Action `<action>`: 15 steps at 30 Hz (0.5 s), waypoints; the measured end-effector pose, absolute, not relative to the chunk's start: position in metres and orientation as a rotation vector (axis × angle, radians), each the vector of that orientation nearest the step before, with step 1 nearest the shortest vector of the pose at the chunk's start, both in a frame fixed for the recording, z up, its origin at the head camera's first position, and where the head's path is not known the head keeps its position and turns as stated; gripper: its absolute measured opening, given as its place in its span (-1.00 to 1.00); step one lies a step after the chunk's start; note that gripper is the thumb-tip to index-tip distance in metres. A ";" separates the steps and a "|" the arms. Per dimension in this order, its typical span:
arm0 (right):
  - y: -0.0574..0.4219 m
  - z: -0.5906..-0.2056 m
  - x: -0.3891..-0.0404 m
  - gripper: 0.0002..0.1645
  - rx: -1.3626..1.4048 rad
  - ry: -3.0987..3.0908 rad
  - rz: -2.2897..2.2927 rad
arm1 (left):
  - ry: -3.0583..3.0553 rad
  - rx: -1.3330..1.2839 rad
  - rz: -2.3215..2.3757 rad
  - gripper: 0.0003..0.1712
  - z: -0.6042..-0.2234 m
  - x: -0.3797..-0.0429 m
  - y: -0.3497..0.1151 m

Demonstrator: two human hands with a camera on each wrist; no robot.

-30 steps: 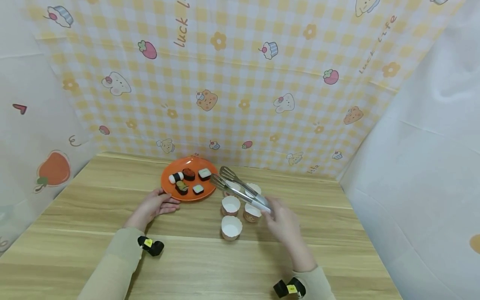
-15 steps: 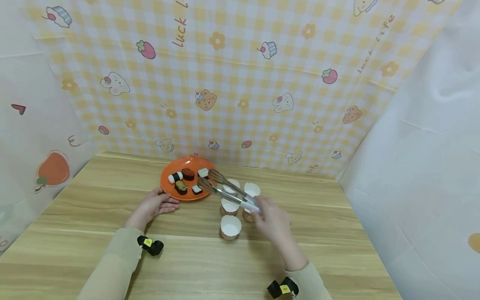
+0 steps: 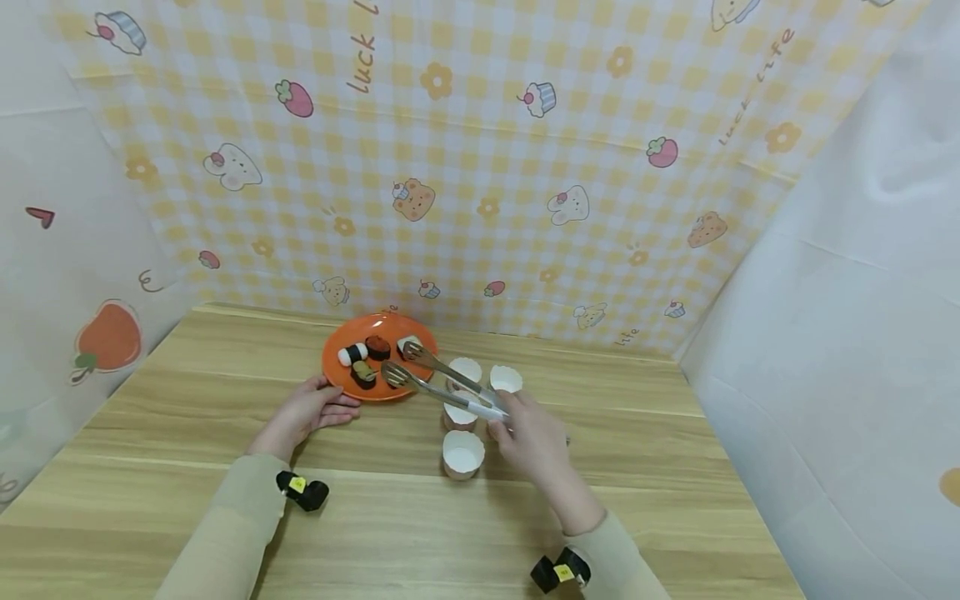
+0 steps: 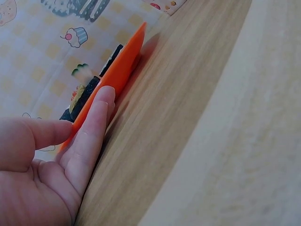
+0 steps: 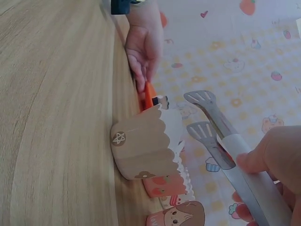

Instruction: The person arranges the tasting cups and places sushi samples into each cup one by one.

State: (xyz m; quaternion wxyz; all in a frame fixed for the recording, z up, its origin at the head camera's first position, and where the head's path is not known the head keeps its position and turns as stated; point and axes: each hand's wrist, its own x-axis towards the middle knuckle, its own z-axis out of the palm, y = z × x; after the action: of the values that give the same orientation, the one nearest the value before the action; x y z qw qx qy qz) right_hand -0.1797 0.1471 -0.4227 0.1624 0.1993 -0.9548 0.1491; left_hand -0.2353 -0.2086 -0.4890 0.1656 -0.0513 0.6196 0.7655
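Observation:
My left hand [image 3: 313, 412] holds the near-left rim of an orange oval plate [image 3: 384, 323]; in the left wrist view the thumb is at the rim and the fingers lie beneath. Several sushi pieces rest on it: a white roll with a dark band [image 3: 352, 354], a red-topped piece [image 3: 378, 347], a yellowish-topped piece [image 3: 363, 374], a pale-topped piece [image 3: 408, 342], and one mostly hidden behind the tongs. My right hand [image 3: 531, 440] grips metal tongs [image 3: 471, 406] with pale handles. Their slotted tips stand apart over the plate's right side, with no piece visibly pinched.
Several paper baking cups [image 3: 462, 455] stand in a cluster right of the plate, partly under the tongs and right hand. A checked cloth [image 3: 487, 167] hangs behind the wooden table [image 3: 390, 533]; white cloth [image 3: 840, 333] borders the right side.
My right hand has moved left with the tongs, bringing their tips from the plate's right edge to over the pieces on its right side. The left hand and plate stay put.

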 end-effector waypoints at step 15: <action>0.132 -0.428 -0.185 -0.51 0.689 -2.660 0.294 | 1.771 -0.152 2.175 -0.49 -0.489 -0.235 -0.208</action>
State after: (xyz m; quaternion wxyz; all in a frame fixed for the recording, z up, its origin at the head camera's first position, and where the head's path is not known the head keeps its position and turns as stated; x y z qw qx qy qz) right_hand -0.1855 0.1325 -0.4280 0.1880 0.2449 -0.9454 0.1045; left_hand -0.2353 -0.2082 -0.4886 0.1657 -0.0532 0.6218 0.7636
